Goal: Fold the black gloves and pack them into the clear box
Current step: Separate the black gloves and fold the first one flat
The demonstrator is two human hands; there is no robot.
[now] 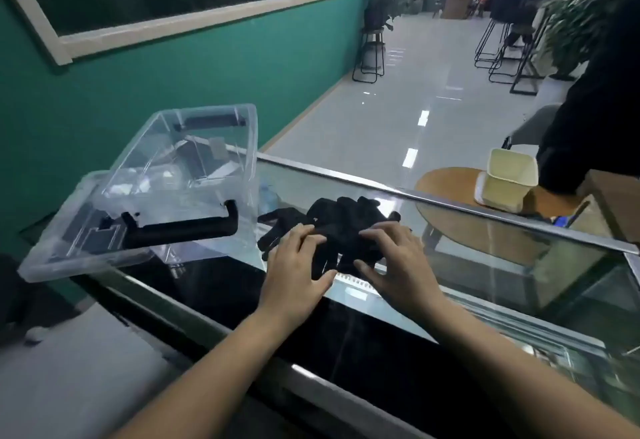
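The black gloves (341, 222) lie in a loose heap on the glass counter (485, 251), fingers pointing away and to the left. My left hand (299, 265) rests flat on the heap's left side, fingers spread, thumb under its near edge. On the right side my right hand (394, 262) presses down in the same way. Whether either hand grips the fabric does not show. The clear box (194, 175) with black handles stands tilted at the counter's left end, its opening facing up toward me.
A metal rail (450, 201) runs along the counter's far edge. Beyond it stand a round wooden table (446, 185) with a cream container (509, 178) and a person in dark clothes (595, 99) at the right. A green wall is behind the box.
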